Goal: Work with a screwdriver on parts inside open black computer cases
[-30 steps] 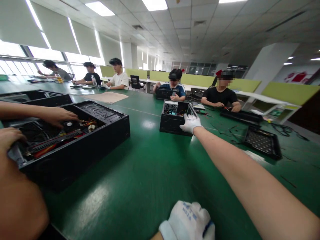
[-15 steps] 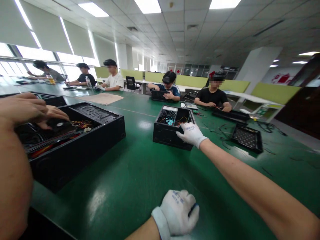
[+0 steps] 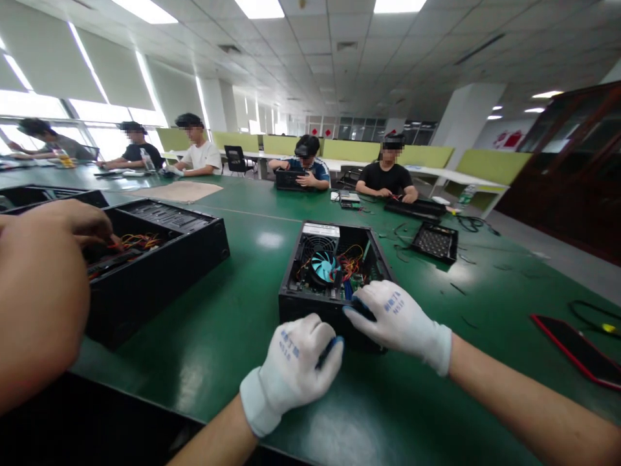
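Right hand (image 3: 394, 318) clamps open case (image 3: 308, 305), left hand (image 3: 297, 364) grip unclear, co-worker's arm (image 3: 41, 291) partly blocking second case (image 3: 167, 277)

Looks out from the head in 1 view, facing forward and down across the green table (image 3: 242, 310), close above the open computer case (image 3: 310, 305), reaching far partitions (image 3: 344, 150) and ceiling (image 3: 310, 71).
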The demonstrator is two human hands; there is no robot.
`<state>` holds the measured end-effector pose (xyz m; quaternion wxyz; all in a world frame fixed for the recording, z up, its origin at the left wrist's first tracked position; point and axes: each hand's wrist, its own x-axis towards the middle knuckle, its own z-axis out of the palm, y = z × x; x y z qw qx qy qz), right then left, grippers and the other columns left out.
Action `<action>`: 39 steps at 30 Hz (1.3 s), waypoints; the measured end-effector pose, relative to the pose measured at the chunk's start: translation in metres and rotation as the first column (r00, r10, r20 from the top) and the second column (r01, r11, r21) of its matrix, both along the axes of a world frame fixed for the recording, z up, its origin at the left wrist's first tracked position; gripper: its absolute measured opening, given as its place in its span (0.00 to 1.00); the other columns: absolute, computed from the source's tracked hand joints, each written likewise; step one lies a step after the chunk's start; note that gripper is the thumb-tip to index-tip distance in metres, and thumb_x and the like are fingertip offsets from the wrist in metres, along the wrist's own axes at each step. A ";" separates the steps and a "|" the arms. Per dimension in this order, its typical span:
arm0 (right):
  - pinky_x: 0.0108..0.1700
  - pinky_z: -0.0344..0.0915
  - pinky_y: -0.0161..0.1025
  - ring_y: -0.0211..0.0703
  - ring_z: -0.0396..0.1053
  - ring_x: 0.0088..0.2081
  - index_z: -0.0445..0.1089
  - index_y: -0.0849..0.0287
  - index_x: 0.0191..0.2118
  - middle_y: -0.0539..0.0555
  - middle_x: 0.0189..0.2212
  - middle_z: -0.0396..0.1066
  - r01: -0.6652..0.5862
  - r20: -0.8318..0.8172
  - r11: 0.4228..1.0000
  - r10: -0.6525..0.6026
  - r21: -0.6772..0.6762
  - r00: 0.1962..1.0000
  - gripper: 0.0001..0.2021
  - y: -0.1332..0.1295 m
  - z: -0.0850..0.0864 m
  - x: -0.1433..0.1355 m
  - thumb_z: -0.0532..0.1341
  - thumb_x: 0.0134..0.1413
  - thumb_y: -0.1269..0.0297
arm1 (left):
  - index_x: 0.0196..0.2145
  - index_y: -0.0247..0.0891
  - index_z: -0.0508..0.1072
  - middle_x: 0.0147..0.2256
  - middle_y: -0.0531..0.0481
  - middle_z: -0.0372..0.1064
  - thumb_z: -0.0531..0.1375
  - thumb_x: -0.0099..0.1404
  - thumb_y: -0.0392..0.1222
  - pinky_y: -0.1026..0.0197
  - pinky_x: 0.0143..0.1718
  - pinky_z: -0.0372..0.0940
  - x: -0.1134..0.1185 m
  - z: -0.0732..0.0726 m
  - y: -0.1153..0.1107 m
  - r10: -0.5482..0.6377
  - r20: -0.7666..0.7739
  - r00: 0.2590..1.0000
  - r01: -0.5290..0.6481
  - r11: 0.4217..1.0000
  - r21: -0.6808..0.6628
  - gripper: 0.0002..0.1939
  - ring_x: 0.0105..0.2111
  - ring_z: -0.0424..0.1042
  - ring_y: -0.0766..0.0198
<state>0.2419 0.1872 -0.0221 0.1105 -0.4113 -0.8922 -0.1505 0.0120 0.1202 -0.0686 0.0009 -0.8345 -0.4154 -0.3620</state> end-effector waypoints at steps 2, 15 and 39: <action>0.38 0.57 0.44 0.47 0.69 0.32 0.73 0.59 0.35 0.57 0.30 0.74 -0.033 -0.025 0.999 0.032 -0.026 0.999 0.23 -0.025 0.001 0.006 0.52 0.70 0.45 | 0.35 0.40 0.70 0.32 0.50 0.68 0.54 0.74 0.45 0.58 0.31 0.60 -0.004 0.024 -0.011 0.040 -0.002 0.999 -0.040 0.999 0.029 0.10 0.29 0.69 0.62; 0.35 0.61 0.46 0.47 0.69 0.32 0.73 0.54 0.38 0.55 0.31 0.74 -0.210 -0.180 0.975 0.193 -0.079 0.964 0.10 -0.128 0.006 0.032 0.60 0.66 0.55 | 0.33 0.41 0.70 0.31 0.50 0.69 0.56 0.75 0.43 0.58 0.29 0.58 0.002 0.047 -0.052 -0.051 -0.381 0.923 0.066 0.998 0.026 0.11 0.29 0.69 0.60; 0.42 0.65 0.49 0.58 0.74 0.42 0.75 0.62 0.44 0.64 0.40 0.77 -0.051 0.272 0.963 0.125 -0.264 0.954 0.25 -0.072 0.025 -0.009 0.63 0.61 0.41 | 0.29 0.43 0.65 0.29 0.51 0.67 0.56 0.72 0.43 0.57 0.26 0.56 0.016 0.047 -0.100 -0.077 -0.293 0.953 0.025 0.983 -0.179 0.12 0.25 0.67 0.61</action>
